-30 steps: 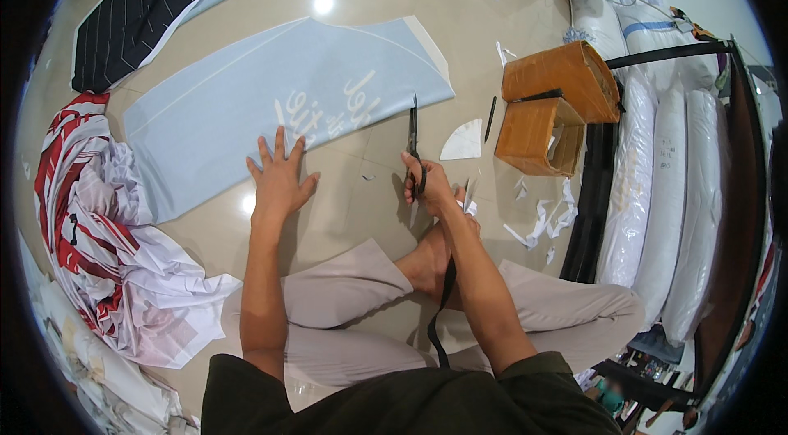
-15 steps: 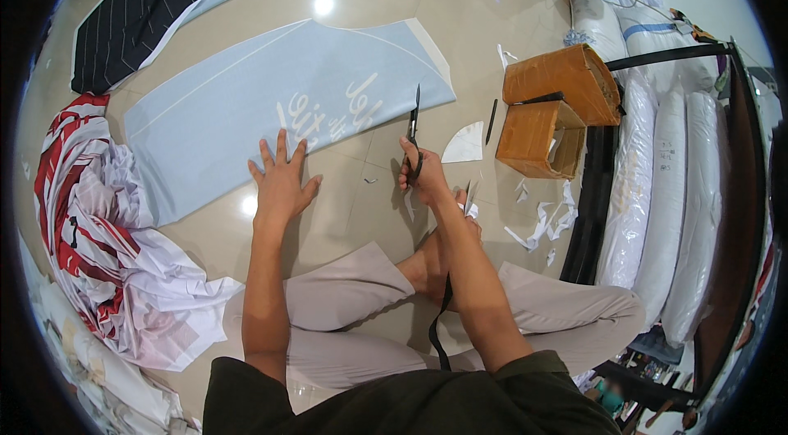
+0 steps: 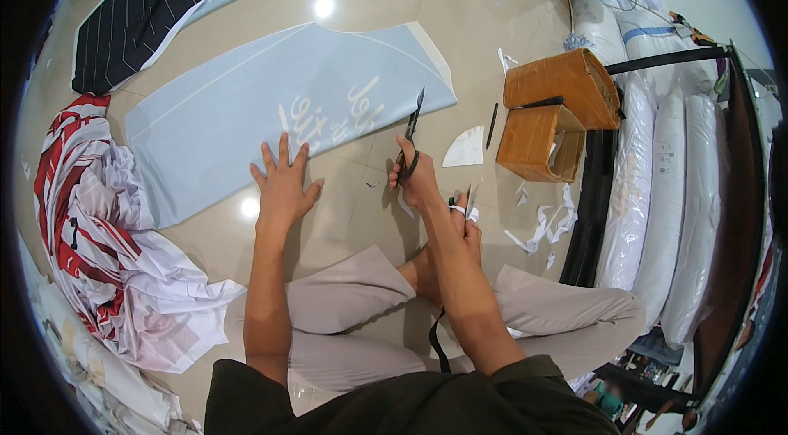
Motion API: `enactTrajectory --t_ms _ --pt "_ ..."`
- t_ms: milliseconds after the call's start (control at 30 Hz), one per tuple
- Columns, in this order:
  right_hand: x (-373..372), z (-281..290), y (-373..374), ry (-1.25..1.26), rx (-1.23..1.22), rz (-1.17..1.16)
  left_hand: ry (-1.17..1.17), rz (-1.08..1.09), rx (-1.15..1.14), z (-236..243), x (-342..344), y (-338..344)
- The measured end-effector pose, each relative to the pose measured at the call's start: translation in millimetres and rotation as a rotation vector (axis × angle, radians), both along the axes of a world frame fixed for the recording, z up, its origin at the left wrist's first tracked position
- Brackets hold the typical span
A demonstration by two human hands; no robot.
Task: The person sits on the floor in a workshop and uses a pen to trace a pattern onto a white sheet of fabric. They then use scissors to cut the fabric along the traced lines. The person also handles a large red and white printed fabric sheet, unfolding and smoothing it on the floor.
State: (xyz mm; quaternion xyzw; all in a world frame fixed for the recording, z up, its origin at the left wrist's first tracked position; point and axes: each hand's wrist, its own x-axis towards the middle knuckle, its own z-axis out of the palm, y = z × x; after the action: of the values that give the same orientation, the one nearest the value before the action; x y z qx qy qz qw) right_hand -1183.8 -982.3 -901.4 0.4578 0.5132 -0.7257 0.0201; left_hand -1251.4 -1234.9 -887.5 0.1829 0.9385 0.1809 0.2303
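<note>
Your left hand (image 3: 284,195): fingers spread wide, gripping nothing, tips on light-blue cloth (image 3: 222,131). Your right hand (image 3: 419,179): fingers curled round black scissors (image 3: 413,125) (blades across cloth's edge).

beige tiled floor (image 3: 484,33), light blue fabric panel (image 3: 234,119) spread flat, dark pinstriped cloth (image 3: 176,8) beyond, red-and-white cloth heap (image 3: 103,234) at left, white fan-shaped piece (image 3: 466,148), thin black stick (image 3: 492,125), brown boxes (image 3: 529,139), white scraps (image 3: 561,226)

Matt blue cloth (image 3: 254,119), metal scissors (image 3: 415,114), glossy floor (image 3: 484,25)
</note>
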Motion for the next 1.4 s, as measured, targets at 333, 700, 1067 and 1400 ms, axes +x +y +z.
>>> enactTrajectory --t_ms 333,700,1067,1400 --pt "-18.5 -8.4 -3.7 0.039 0.028 -0.039 -0.003 -0.005 0.014 1.5 -0.5 1.1" --pt "-39.2 3.4 -9.6 0.097 -0.031 -0.141 -0.001 -0.001 0.023 0.6 -0.4 -0.5" --pt "-52.1 -14.5 -15.1 0.178 -0.058 -0.217 -0.004 0.003 0.021 1.2 -1.1 -0.7" --pt "-69.9 -20.5 -12.4 0.195 -0.070 -0.287 -0.009 0.005 0.025 1.2 -1.5 0.4"
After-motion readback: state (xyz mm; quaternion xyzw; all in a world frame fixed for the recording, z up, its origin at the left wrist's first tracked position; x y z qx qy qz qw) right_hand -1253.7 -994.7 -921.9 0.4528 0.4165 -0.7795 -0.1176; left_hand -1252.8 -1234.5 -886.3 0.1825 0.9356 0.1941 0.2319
